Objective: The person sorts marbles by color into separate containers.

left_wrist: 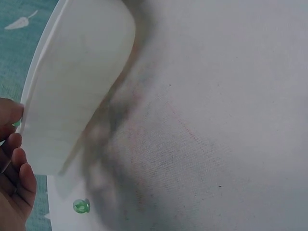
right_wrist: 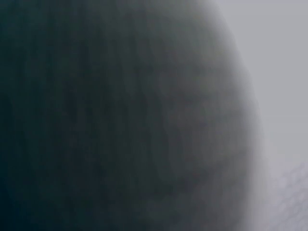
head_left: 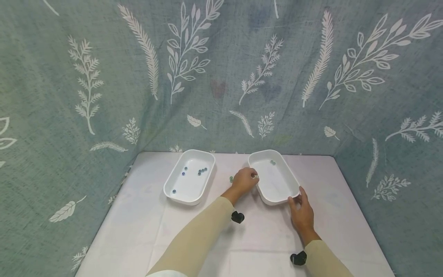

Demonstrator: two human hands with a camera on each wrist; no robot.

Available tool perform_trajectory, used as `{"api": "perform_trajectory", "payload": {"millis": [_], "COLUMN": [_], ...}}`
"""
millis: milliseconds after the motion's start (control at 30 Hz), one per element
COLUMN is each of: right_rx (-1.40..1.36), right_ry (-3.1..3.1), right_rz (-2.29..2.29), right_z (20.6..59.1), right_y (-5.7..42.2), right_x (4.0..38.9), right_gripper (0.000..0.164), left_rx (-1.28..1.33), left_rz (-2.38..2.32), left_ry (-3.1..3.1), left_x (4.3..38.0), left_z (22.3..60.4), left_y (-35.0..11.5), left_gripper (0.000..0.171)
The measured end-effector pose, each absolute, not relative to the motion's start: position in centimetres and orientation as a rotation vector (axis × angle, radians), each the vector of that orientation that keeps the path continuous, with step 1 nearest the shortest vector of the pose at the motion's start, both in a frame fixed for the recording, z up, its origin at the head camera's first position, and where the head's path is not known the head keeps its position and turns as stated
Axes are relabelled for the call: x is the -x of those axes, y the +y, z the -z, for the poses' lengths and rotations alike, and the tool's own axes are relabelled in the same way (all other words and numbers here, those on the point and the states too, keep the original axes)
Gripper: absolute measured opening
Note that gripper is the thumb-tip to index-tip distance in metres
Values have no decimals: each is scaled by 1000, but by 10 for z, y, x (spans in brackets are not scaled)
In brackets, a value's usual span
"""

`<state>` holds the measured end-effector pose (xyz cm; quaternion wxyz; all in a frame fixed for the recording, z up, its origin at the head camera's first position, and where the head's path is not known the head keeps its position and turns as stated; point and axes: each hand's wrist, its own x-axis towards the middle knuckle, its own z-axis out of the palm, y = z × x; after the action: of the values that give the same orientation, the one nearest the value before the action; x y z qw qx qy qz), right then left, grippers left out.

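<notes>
At the left rim of the right-hand white tray point(head_left: 277, 181), my left hand point(head_left: 243, 181) pinches a small green marble. In the left wrist view, a bit of that green marble point(left_wrist: 17, 123) shows between the thumb and fingers, close against the tray wall point(left_wrist: 77, 91). My right hand point(head_left: 303, 213) holds the same tray by its near right corner, thumb on the near side and fingers on the right side. Inside this tray, two pale green marbles point(head_left: 272, 162) lie near the far end. Another green marble point(left_wrist: 81, 206) rests on the table beside the tray.
To the left stands a second white tray point(head_left: 187, 194) with several blue marbles point(head_left: 199, 171) in it. Both trays are on a pale cloth-covered table point(head_left: 138, 231), bordered by patterned green fabric point(head_left: 221, 127). A dark blur fills most of the right wrist view.
</notes>
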<state>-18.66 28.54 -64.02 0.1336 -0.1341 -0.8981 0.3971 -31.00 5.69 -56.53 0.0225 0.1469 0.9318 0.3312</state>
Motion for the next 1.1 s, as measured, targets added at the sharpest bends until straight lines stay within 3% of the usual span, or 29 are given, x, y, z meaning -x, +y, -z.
{"api": "perform_trajectory", "payload": {"millis": [1100], "right_rx": [405], "right_ry": [-2603], "right_rz": [-1152], "right_z": [640], "right_y": [284], "right_x": [187], "right_gripper": [73], "left_rx": [-466], "left_rz": [-1032], "left_ry": [2874], "left_x": [308], "left_z": [570], "left_y": [53], "left_gripper": [22]}}
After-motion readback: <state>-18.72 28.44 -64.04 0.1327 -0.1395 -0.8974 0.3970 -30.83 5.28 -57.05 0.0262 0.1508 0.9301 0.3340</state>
